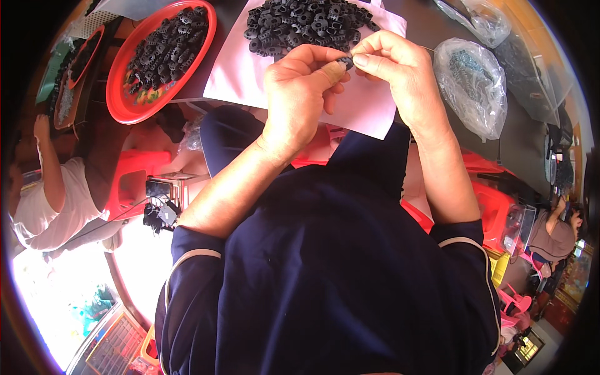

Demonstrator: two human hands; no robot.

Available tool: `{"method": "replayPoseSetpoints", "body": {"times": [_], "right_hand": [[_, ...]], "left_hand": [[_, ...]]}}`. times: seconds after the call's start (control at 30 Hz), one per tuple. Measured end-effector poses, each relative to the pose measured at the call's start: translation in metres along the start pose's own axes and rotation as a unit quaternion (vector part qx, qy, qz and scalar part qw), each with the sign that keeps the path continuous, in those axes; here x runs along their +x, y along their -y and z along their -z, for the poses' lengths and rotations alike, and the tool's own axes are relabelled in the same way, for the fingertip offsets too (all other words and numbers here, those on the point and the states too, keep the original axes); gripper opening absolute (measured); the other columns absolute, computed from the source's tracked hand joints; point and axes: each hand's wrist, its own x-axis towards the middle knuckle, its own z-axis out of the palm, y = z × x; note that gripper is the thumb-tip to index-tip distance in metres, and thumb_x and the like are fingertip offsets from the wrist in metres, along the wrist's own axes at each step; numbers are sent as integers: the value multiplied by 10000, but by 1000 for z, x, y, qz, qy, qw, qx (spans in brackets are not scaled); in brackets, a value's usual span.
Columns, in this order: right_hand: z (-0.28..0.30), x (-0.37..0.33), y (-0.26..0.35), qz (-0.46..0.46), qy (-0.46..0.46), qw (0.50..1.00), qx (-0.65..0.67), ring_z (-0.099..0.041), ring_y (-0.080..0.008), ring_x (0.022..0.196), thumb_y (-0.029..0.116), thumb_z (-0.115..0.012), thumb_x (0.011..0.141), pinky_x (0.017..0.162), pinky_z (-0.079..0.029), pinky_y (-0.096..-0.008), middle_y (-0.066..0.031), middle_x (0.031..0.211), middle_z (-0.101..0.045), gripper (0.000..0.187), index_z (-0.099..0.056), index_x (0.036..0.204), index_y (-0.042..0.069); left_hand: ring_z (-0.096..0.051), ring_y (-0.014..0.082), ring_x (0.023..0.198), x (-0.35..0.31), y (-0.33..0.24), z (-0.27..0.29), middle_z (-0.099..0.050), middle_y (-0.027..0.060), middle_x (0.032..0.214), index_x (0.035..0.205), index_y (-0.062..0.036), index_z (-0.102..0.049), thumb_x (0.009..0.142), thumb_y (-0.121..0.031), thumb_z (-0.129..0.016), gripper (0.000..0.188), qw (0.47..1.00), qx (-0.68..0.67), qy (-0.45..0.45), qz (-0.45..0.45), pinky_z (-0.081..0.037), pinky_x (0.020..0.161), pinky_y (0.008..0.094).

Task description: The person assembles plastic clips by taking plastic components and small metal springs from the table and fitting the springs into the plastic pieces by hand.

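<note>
The fingers of a worker's left hand (295, 94) and right hand (400, 67) pinch a small black part (346, 62) near a black heap (305, 26) (more pieces lie in a red basin (132, 114)).

The sheet (234, 76) over the near edge of the desk (524, 128) was pink, the small pieces (303, 26) black. The red tray (117, 101) had yellow and green patches (147, 97). The dark blue shirt (325, 269) had pale sleeve stripes (205, 252)

red plastic seats (492, 215) stand either side, white glare (145, 265) lower left.
</note>
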Motion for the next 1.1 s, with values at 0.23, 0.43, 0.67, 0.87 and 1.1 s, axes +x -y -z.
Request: {"method": "replayPoseSetpoints", "body": {"times": [0.23, 0.43, 0.67, 0.87, 1.1], "right_hand": [[-11, -6, -5, 102, -84, 991, -37, -641, -85, 766, -27, -678, 858, 703, -513, -229, -37, 802, -696, 57, -670, 913, -13], [-13, -7, -7, 216, -113, 962, -123, -691, -133, 750, -89, -641, 838, 677, -542, -253, -79, 813, -719, 152, -678, 955, 0], [-19, -2, -8, 275, -160, 930, -182, -719, -213, 763, -141, -577, 772, 653, -566, -295, -94, 854, -724, 254, -652, 951, 23], [-24, -4, -12, 304, -166, 915, -209, -679, -222, 705, -159, -562, 719, 592, -539, -311, -70, 821, -691, 280, -611, 905, 45], [-38, -1, -25, 360, -216, 883, -207, -662, -218, 681, -163, -561, 696, 569, -525, -310, -60, 811, -682, 308, -610, 913, 50]], "left_hand": [[-575, 68, 593, 1, 0, -8, -685, 84, 782, 992, 46, -654, 919, -9, -627, 95, 999, 5, -41, -17, -432, 452, 202], [-573, 55, 603, 0, -1, -9, -687, 71, 779, 990, 37, -660, 919, -16, -628, 95, 998, 21, -50, -23, -425, 447, 198], [-571, 56, 623, -1, 3, -12, -685, 56, 774, 988, 30, -661, 907, -7, -638, 92, 996, 50, -50, -46, -463, 548, 200], [-560, 48, 630, -1, 12, -13, -690, 38, 778, 991, 20, -677, 909, -1, -652, 88, 993, 52, -63, -89, -451, 553, 196], [-626, 105, 663, 4, 18, -14, -685, 82, 738, 911, 43, -665, 855, 20, -632, 68, 977, 140, -88, -137, -509, 602, 250]]}}
